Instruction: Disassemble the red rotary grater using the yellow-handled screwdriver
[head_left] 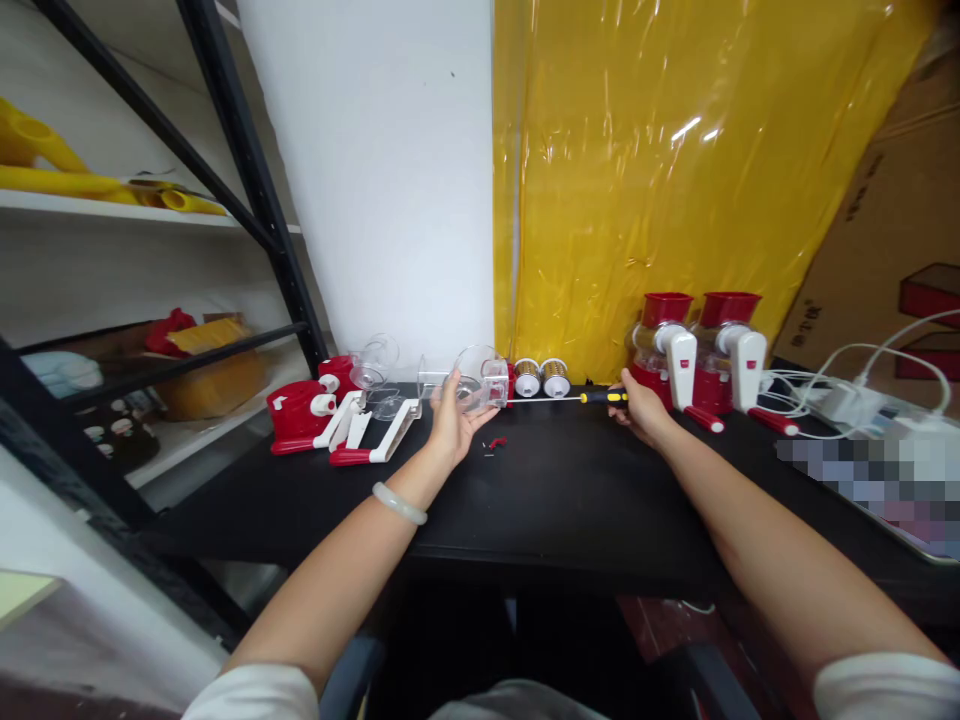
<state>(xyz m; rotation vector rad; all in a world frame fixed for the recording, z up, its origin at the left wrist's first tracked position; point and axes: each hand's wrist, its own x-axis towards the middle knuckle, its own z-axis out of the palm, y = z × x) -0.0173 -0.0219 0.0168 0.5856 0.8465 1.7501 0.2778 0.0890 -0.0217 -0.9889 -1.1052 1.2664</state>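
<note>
Facing a black table [555,500], with surface showing from between both hands down to the near edge under the forearms. Just beyond and right of the right hand [641,405], seeing two upright red-and-white crank machines [681,365], close enough to limit room on that side. Left of the left hand [448,425], finding red bases [296,418], with white crank handles [396,432] lying between. Holding a clear plastic housing [471,392] in that left hand, with fingers half spread beneath and thumb raised against the near side. Gripping a screwdriver [602,397] in the right hand, with fingers closed around the handle and shaft pointing left, apparently reaching the housing's right end; too small to tell whether touching. Behind the shaft, between the hands, noting two metal drums [555,378]. Nearer, just right of and below the left hand, spotting a small red piece [499,442] and tiny screws [489,456].
</note>
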